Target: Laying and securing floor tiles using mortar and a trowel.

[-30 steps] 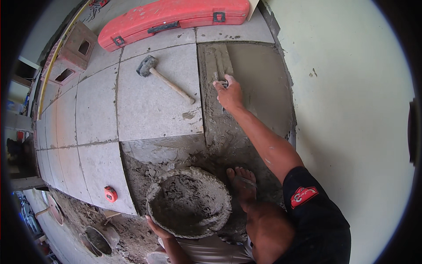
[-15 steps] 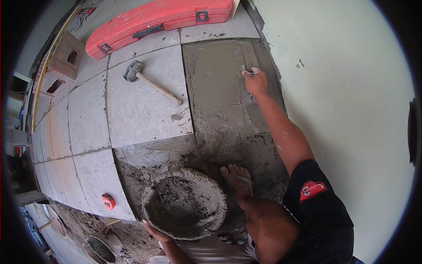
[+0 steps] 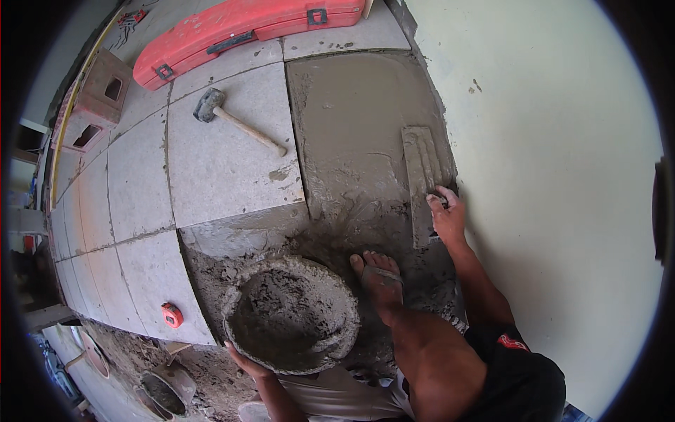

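Note:
My right hand (image 3: 448,213) is closed round the handle of a long rectangular plastering trowel (image 3: 419,158), its blade smeared with grey mortar. The trowel lies along the right side of a wet mortar bed (image 3: 355,105), next to the wall. My left hand (image 3: 247,363) grips the lower left side of a round mortar basin (image 3: 235,309), whose rim is thickly caked. Mortar coats the inside of the basin. Part of the left hand is hidden behind it. My bare foot (image 3: 380,278) stands in the mortar just right of the basin.
Grey floor tiles (image 3: 228,162) border the bed on the left, with a mallet (image 3: 242,126) and a red tape measure (image 3: 171,315) on them. A long red case (image 3: 260,32) lies beyond. A pale wall (image 3: 548,176) rises at the right. A bucket (image 3: 169,390) stands at lower left.
My right hand has drawn the trowel back toward me along the wall side, and the bed surface behind it looks smoother. The left hand stays at the basin.

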`<move>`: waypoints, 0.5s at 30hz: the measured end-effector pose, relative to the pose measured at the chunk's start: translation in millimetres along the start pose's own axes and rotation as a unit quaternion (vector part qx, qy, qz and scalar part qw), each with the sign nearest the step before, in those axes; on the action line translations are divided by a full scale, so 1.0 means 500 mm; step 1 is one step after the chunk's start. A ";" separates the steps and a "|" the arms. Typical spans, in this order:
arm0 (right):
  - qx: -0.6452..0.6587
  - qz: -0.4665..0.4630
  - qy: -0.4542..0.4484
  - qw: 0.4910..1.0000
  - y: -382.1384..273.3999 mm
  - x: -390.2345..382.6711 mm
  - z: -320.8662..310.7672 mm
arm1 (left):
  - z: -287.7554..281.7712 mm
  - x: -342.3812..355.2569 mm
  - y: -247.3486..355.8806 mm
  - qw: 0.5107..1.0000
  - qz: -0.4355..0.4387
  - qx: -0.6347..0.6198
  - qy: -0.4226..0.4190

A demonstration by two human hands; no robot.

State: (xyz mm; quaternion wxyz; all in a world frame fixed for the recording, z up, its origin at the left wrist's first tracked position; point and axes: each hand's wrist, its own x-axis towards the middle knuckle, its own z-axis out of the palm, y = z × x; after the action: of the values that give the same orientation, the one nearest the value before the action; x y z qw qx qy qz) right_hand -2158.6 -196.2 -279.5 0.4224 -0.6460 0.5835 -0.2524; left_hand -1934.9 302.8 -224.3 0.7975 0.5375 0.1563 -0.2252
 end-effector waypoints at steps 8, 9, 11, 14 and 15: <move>-0.066 -0.122 -0.104 0.985 -0.097 -0.023 0.095 | -0.025 0.005 -0.006 1.000 0.006 0.004 0.025; -0.057 -0.173 -0.145 0.973 -0.100 -0.025 0.102 | -0.030 0.007 -0.009 0.999 0.017 0.018 0.046; -0.060 -0.143 -0.151 0.976 -0.153 -0.024 0.104 | -0.025 0.005 -0.002 1.000 0.007 0.005 0.024; -0.069 -0.119 -0.115 0.984 -0.204 0.044 0.094 | -0.027 0.005 -0.002 1.000 -0.002 0.007 0.012; -0.077 -0.122 -0.073 0.987 -0.216 0.080 0.090 | -0.031 0.006 -0.003 0.999 -0.002 0.023 0.022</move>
State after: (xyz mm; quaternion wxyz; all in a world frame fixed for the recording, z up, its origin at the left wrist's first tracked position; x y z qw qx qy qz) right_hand -2055.7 -227.6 -218.5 0.3789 -0.7596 0.4855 -0.2089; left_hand -1933.2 316.1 -233.0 0.7808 0.5603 0.1697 -0.2184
